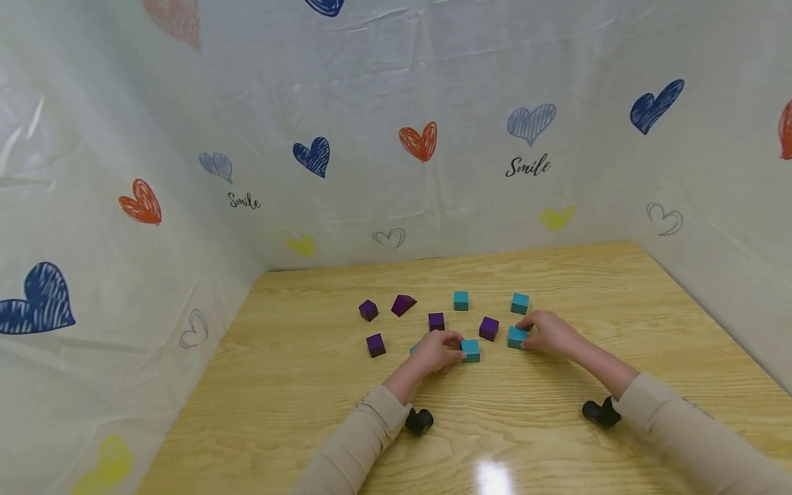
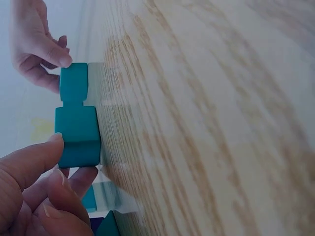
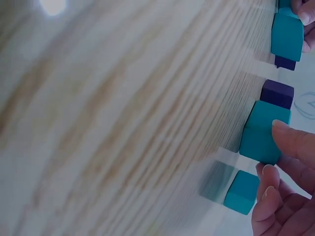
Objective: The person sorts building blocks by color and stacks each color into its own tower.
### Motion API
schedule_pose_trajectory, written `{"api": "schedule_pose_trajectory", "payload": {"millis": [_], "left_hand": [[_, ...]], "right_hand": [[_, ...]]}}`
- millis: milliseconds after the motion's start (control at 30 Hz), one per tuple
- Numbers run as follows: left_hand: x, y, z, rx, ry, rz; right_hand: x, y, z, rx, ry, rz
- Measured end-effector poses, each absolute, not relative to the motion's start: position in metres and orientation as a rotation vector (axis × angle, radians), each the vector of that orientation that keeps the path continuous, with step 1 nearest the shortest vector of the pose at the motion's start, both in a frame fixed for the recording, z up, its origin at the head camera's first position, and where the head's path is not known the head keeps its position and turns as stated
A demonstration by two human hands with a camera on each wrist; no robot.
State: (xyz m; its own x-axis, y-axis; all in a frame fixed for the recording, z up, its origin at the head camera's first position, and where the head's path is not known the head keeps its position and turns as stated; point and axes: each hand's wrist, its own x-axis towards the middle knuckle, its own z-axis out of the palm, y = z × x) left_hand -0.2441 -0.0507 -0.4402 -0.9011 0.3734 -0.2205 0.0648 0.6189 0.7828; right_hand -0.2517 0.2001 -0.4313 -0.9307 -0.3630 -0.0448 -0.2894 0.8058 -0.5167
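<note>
My left hand [image 1: 438, 349] pinches a teal cube [image 1: 471, 350] from its left side, thumb at the near edge. In the left wrist view, that cube [image 2: 78, 135] lies between thumb and fingertips. Reaching in from the right, my right hand [image 1: 551, 333] pinches another teal cube [image 1: 517, 337], its thumb on the near face in the right wrist view. Between and behind the two held cubes sits a purple cube [image 1: 489, 328]. A second purple cube [image 1: 436, 321] stands just beyond my left fingers. A teal block [image 1: 413, 348] is mostly hidden behind the left hand.
Two teal cubes, one in the middle [image 1: 460, 300] and one farther right [image 1: 520, 303], sit at the back. Leftward lie two purple cubes [image 1: 368, 310] and a pointed purple block [image 1: 403, 305]. A heart-printed sheet [image 1: 470, 199] rises behind the wooden table [image 1: 291, 385].
</note>
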Motion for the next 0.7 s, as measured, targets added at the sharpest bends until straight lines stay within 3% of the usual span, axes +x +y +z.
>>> {"api": "schedule_pose_trajectory", "payload": {"millis": [700], "left_hand": [[-0.249,-0.055,-0.442,0.349,2.467,1.189]], "right_hand": [[-0.247,0.166,-0.439,-0.628,2.735,-0.99]]}}
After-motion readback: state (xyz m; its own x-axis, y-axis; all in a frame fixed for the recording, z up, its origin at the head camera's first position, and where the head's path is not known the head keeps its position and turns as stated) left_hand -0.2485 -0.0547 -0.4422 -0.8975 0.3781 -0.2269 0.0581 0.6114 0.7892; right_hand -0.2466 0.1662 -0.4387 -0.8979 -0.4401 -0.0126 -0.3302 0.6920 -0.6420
